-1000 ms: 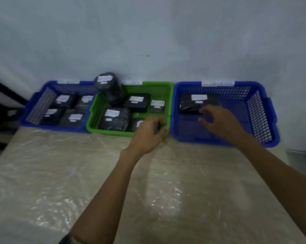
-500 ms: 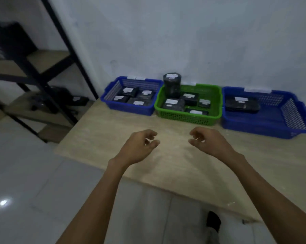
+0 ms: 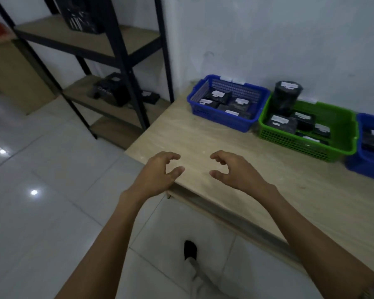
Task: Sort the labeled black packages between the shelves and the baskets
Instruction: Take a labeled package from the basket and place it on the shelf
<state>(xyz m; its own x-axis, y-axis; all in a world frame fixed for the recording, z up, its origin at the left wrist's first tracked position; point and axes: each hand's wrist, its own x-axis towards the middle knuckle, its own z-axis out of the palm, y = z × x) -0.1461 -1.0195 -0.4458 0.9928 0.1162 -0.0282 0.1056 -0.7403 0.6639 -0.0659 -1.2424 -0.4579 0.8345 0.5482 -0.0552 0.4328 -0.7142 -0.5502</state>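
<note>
A pale, faintly scuffed wall (image 3: 268,39) runs behind the far edge of the light wood-grain surface (image 3: 203,137). Past the surface's left edge a black metal rack (image 3: 120,50) with tan shelf boards stands against the same wall. Glossy white floor tiles (image 3: 41,223) catch two small bright reflections (image 3: 34,192). A blurred brown box (image 3: 13,76) sits far left

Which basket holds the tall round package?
The green basket, between the left blue basket and right blue basket; the tall round package stands at its back left corner.
</note>
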